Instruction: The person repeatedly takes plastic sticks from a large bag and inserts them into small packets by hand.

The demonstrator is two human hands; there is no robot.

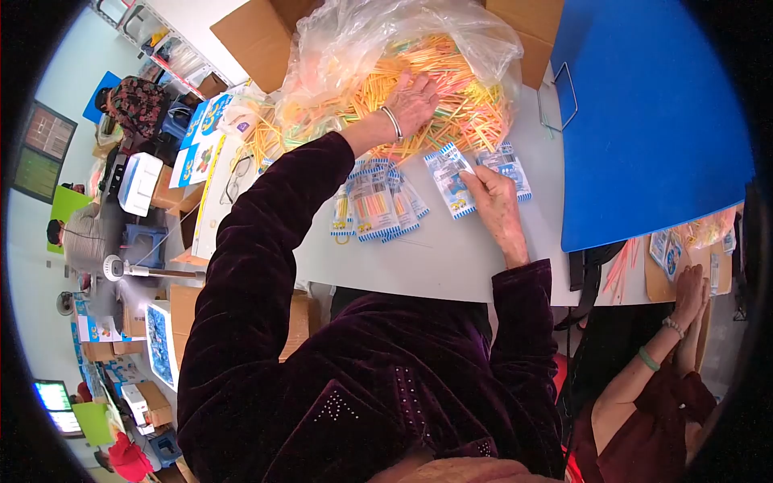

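My left hand (412,105), with a bracelet at its wrist, rests on a heap of thin yellow, orange and pink sticks (475,105). Its fingers are apart and their tips are partly hidden among the sticks. The heap spills from a clear plastic bag (322,60). Between thumb and fingers, my right hand (498,208) grips a small clear packet (448,179) with blue-and-white striped ends, held near the table. Another such packet (509,171) lies just behind that hand. To the left, several filled packets (373,205) overlap in a pile, with coloured sticks showing inside.
A cardboard box (254,36) stands around the bag. On the right rises a blue panel (644,121); beyond it, another person's hands (691,294) are at a tray (659,282). Glasses (236,179) lie at the left. The grey table (386,270) ends near my body.
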